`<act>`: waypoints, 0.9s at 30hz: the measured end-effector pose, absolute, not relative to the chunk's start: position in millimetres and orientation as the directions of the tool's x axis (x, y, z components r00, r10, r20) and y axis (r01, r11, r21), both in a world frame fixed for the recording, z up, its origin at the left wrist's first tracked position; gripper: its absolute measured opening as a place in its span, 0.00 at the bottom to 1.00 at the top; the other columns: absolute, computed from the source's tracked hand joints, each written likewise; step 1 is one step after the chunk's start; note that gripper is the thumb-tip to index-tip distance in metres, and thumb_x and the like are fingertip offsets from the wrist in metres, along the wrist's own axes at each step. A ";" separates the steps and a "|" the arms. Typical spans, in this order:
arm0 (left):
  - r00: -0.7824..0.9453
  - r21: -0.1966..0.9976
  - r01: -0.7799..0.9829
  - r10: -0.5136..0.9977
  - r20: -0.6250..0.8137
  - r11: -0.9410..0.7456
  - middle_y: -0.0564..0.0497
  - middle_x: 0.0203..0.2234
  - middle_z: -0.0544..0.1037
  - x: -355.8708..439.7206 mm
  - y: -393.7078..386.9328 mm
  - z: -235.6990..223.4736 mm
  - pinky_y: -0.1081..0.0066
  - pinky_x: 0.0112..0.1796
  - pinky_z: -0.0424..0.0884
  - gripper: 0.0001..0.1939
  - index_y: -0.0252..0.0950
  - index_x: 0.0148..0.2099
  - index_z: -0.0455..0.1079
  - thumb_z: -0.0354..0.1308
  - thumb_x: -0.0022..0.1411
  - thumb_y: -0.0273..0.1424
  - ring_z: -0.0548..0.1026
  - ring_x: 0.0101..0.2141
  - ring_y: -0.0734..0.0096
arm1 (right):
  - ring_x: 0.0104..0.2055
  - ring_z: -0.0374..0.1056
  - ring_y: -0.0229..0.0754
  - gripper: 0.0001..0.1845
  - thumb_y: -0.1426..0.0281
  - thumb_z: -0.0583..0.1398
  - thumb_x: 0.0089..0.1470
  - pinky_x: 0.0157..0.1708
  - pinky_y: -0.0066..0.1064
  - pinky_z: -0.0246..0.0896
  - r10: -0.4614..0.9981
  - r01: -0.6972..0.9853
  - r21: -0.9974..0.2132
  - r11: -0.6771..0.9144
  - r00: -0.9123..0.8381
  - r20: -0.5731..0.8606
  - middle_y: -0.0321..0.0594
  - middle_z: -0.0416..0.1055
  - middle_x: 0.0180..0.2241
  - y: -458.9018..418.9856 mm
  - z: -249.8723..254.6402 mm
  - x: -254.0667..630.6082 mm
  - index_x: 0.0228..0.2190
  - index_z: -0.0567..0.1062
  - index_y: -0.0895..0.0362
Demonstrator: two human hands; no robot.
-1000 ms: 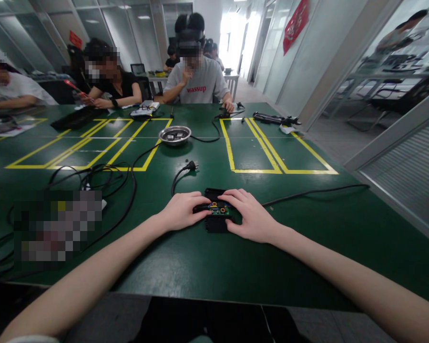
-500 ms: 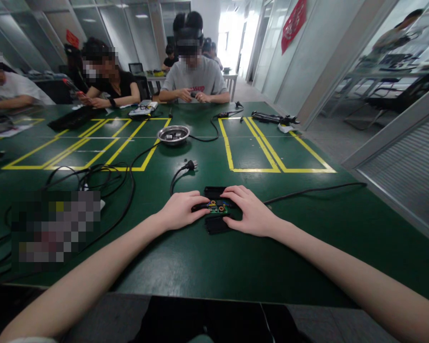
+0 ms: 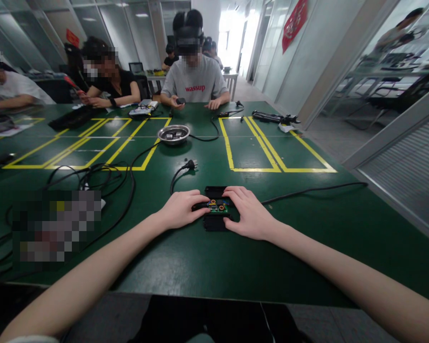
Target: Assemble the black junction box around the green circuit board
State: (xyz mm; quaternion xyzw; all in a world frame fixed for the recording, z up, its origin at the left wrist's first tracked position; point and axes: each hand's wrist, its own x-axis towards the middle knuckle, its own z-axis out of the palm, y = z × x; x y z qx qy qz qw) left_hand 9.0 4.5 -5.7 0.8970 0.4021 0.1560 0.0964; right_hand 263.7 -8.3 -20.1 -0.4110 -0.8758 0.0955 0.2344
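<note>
A small green circuit board (image 3: pixel 219 208) with copper-coloured coils lies between two black plastic casing halves on the table before me. The far half (image 3: pixel 213 192) is partly covered by my fingers, and the near half (image 3: pixel 214 224) lies closer to me. My left hand (image 3: pixel 180 209) pinches the board's left end, where a black cable joins it. My right hand (image 3: pixel 252 213) arches over the right end, fingertips at the far half and thumb on the near half. From under it a black cable (image 3: pixel 307 190) runs off to the right.
A black power plug (image 3: pixel 190 165) lies just beyond my hands. Farther back stands a metal bowl (image 3: pixel 173 134) with small metal parts inside. Tangled black cables (image 3: pixel 100 178) lie at left. Yellow tape (image 3: pixel 257 169) marks the green table, and a co-worker (image 3: pixel 195 78) sits opposite.
The near casing half has straightened and shifted slightly toward the board, with my right thumb on it. Across the table, the co-worker's hands have moved apart, one holding a dark object.
</note>
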 end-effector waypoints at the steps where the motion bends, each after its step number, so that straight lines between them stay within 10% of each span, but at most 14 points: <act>1: 0.627 0.299 0.693 0.753 0.202 -0.657 0.51 0.36 0.79 9.0 4.5 -5.4 0.73 0.36 0.70 0.14 0.39 0.54 0.79 0.60 0.71 0.38 0.79 0.35 0.68 | 0.59 0.65 0.60 0.25 0.66 0.62 0.49 0.58 0.53 0.62 0.768 0.682 -0.354 0.640 -0.548 0.332 0.54 0.70 0.54 -8.9 -20.3 263.4 0.50 0.70 0.57; 27: 0.617 0.368 0.669 0.759 0.208 -0.645 0.49 0.36 0.79 7.9 7.5 -6.9 0.72 0.37 0.72 0.15 0.37 0.54 0.79 0.61 0.71 0.38 0.79 0.34 0.68 | 0.56 0.67 0.56 0.20 0.65 0.61 0.56 0.54 0.49 0.66 0.764 0.654 -0.396 0.645 -0.543 0.348 0.51 0.69 0.54 3.8 -4.3 284.4 0.50 0.71 0.54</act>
